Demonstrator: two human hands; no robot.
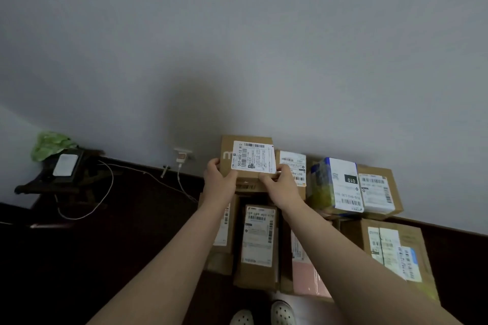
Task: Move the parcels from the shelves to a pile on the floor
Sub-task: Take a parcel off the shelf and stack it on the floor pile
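A small brown cardboard parcel (247, 158) with a white label sits on top of the pile against the wall. My left hand (219, 179) grips its left near corner and my right hand (280, 187) grips its right near corner. Below and around it lie several more parcels: a long brown box (257, 243), a blue and yellow wrapped box (334, 187), a brown box (379, 192) at the far right and a large brown box (396, 250) with several labels.
A dark floor (118, 258) spreads to the left. A small dark stool (60, 174) with a green bag (51, 144) stands at the left wall. A white cable (105, 192) runs from a wall socket (182, 157). My shoes (264, 315) are at the bottom edge.
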